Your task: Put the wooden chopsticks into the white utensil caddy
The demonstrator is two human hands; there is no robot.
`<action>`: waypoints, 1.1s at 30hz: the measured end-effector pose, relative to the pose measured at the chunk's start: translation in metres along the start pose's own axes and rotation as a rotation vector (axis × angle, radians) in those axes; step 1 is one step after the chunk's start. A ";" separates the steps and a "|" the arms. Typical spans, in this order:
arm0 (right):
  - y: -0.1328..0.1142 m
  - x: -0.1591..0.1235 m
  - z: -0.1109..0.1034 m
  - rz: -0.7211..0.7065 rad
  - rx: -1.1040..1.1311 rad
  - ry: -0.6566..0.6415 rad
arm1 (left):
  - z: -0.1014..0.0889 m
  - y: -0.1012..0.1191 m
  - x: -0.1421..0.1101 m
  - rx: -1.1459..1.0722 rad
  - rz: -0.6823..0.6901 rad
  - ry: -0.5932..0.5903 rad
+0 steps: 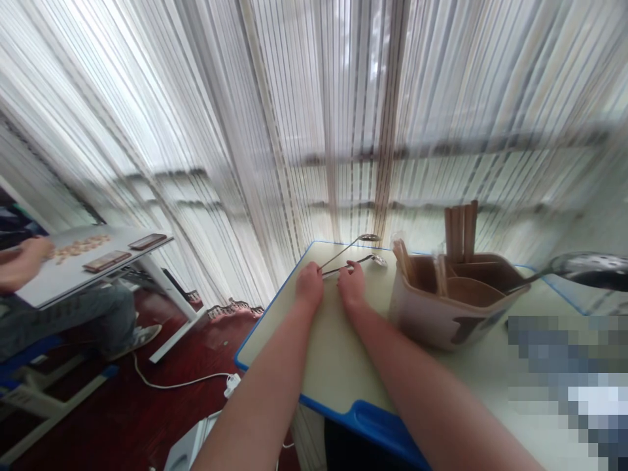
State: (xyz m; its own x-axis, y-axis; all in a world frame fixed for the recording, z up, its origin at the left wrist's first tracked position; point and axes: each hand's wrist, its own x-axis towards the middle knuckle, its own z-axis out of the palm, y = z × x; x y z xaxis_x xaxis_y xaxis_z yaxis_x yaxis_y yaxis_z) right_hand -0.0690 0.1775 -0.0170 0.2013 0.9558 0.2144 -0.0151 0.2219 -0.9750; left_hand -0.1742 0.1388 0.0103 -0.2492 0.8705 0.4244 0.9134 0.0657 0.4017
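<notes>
Both of my hands are at the far end of a cream table (336, 356). My left hand (309, 286) is closed round the handle end of a long-handled metal ladle (369, 238), its bowl raised toward the curtain. Just below it lies a second long-handled utensil, a shiny metal spoon (379, 260), whose handle also reaches toward my left hand. My right hand (351, 281) has curled fingers on this spoon's handle, partly covering it. To the right of my right arm stands a beige divided utensil holder (432, 320).
Brown sticks (461, 232) stand in the holder, and a large perforated skimmer (589, 263) leans out rightward. Pale striped curtains (294, 131) hang behind the table. At left, another person's hand (24, 261) rests by small pieces on a white table (63, 281). A cable (181, 384) crosses the floor.
</notes>
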 end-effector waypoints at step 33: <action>-0.014 0.000 -0.004 -0.066 0.201 -0.024 | -0.003 -0.008 -0.013 -0.154 0.252 0.003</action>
State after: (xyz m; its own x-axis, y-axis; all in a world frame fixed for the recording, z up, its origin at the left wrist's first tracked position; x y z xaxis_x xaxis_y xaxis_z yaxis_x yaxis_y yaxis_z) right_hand -0.0648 0.1741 -0.0032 0.1851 0.9417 0.2809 -0.1987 0.3158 -0.9278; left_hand -0.1793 0.1252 0.0040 -0.0224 0.8484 0.5289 0.8871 -0.2271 0.4019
